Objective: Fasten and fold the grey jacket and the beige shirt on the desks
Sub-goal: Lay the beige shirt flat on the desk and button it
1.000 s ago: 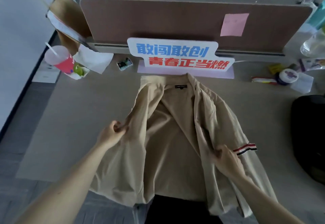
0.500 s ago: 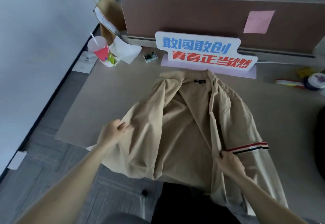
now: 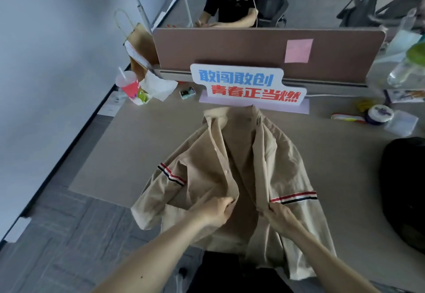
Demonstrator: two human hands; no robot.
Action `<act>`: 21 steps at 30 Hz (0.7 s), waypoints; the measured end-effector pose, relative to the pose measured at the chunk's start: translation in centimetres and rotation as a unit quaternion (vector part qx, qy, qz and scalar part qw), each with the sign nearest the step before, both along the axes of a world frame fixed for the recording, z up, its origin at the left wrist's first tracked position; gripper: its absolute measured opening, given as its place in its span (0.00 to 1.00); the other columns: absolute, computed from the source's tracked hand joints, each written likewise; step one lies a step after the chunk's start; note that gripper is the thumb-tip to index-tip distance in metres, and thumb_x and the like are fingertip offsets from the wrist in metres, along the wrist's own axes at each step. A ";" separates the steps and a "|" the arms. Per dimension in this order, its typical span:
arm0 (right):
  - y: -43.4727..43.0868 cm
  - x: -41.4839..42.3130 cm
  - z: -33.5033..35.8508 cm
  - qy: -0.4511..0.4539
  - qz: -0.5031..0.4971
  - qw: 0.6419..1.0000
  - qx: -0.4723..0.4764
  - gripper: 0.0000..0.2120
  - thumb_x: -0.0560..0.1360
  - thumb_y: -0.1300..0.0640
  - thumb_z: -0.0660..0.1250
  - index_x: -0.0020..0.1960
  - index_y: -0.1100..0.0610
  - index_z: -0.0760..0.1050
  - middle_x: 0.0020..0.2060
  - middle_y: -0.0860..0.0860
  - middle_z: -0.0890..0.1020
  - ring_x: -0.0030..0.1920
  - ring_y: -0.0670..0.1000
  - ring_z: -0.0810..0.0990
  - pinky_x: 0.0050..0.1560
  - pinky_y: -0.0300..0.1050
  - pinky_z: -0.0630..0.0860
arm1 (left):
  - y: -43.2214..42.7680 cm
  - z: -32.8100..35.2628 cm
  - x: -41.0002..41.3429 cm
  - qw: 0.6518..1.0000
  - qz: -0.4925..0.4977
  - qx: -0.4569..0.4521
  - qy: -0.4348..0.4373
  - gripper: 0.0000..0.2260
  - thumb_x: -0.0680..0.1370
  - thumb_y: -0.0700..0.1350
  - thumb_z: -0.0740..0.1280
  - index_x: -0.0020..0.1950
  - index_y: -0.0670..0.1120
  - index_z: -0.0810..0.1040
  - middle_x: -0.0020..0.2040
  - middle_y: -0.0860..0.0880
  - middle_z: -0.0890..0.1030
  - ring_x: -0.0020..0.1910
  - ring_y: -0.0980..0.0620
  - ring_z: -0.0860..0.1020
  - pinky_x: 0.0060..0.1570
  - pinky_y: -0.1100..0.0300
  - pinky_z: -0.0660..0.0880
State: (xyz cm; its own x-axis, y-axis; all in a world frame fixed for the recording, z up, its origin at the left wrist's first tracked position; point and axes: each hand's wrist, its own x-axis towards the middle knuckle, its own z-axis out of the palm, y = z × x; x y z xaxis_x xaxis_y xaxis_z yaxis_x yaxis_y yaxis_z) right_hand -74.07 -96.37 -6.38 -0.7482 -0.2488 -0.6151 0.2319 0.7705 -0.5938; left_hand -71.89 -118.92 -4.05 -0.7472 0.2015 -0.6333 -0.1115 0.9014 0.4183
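Booth: Movement on the left! A second ago the left hand (image 3: 216,210) held its front panel flung wide. Now it has swept that panel in to the middle of the beige shirt (image 3: 282,161), and the striped left sleeve (image 3: 171,176) has come into sight.

Floor: And the right hand (image 3: 279,216) has barely budged, fingers pinched on the other front edge, just beside the right sleeve's stripe (image 3: 293,197). The left hand is curled tight round its own edge, the one carrying the buttons (image 3: 226,172).

Booth: So what does that buy us?

Floor: The two edges sit near each other, not yet overlapped, I'd say. Fastening looks ready to start, with nothing buttoned and no fold made.

Booth: Lay of the garment?

Floor: It's on the surface (image 3: 138,145), open front up, collar pointing away toward the sign (image 3: 248,85), hem spilling over the near edge. Long axis runs roughly straight out from the person.
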 end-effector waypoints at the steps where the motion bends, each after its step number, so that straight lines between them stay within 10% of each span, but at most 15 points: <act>1: 0.2 0.1 0.1 -0.006 0.024 1.000 0.008 0.14 0.82 0.51 0.60 0.47 0.60 0.77 0.47 0.54 0.81 0.54 0.56 0.79 0.49 0.45 0.71 | 0.4 -0.4 0.1 0.999 -0.016 -0.004 -0.042 0.16 0.81 0.54 0.61 0.66 0.49 0.72 0.61 0.48 0.79 0.61 0.46 0.77 0.58 0.55 0.71; 6: 1.7 -0.7 -0.3 -0.006 0.033 0.999 -0.001 0.10 0.74 0.50 0.67 0.37 0.53 0.75 0.38 0.48 0.79 0.44 0.48 0.79 0.40 0.39 0.70 | -1.0 -0.8 -1.1 0.996 0.080 0.047 -0.009 0.15 0.78 0.58 0.64 0.59 0.52 0.78 0.52 0.54 0.82 0.52 0.53 0.79 0.55 0.58 0.74; 8: 2.7 -1.6 0.0 0.088 -0.080 0.993 0.016 0.03 0.73 0.53 0.69 0.45 0.52 0.78 0.46 0.50 0.79 0.48 0.54 0.80 0.44 0.45 0.72 | -3.6 -0.9 -3.0 0.976 0.184 0.046 0.106 0.09 0.78 0.50 0.68 0.52 0.46 0.80 0.48 0.51 0.82 0.50 0.51 0.80 0.52 0.58 0.75; 11: 4.0 -4.1 0.3 0.122 -0.205 0.968 0.081 0.19 0.76 0.55 0.67 0.65 0.55 0.68 0.56 0.56 0.71 0.53 0.63 0.76 0.48 0.51 0.71 | -7.9 -0.3 -6.5 0.941 0.276 -0.017 0.195 0.11 0.76 0.48 0.70 0.57 0.46 0.77 0.53 0.49 0.77 0.50 0.51 0.77 0.52 0.59 0.72; 16: 4.5 -8.1 -0.8 0.007 -0.247 0.961 0.126 0.33 0.72 0.44 0.69 0.70 0.57 0.62 0.58 0.61 0.78 0.58 0.64 0.77 0.51 0.51 0.71 | -13.3 -2.2 -11.7 0.917 0.358 -0.061 0.164 0.27 0.77 0.49 0.69 0.73 0.45 0.65 0.69 0.41 0.69 0.68 0.41 0.70 0.63 0.44 0.72; 21: 2.8 -9.5 -1.4 0.069 -0.223 0.951 0.202 0.17 0.76 0.45 0.65 0.53 0.58 0.77 0.46 0.58 0.82 0.49 0.62 0.79 0.42 0.48 0.70 | -16.2 -5.8 -15.5 0.945 0.321 -0.066 -0.003 0.41 0.72 0.59 0.71 0.78 0.50 0.55 0.73 0.45 0.70 0.66 0.39 0.74 0.62 0.43 0.74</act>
State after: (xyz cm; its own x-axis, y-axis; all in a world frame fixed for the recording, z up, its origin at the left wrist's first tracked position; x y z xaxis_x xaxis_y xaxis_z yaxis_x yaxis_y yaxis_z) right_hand -83.59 -93.53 -7.83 -0.8044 0.3476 -0.4817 0.5303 0.7856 -0.3187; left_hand -87.39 -135.11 -9.89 -0.6846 -0.3733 -0.6261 -0.6555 0.6909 0.3048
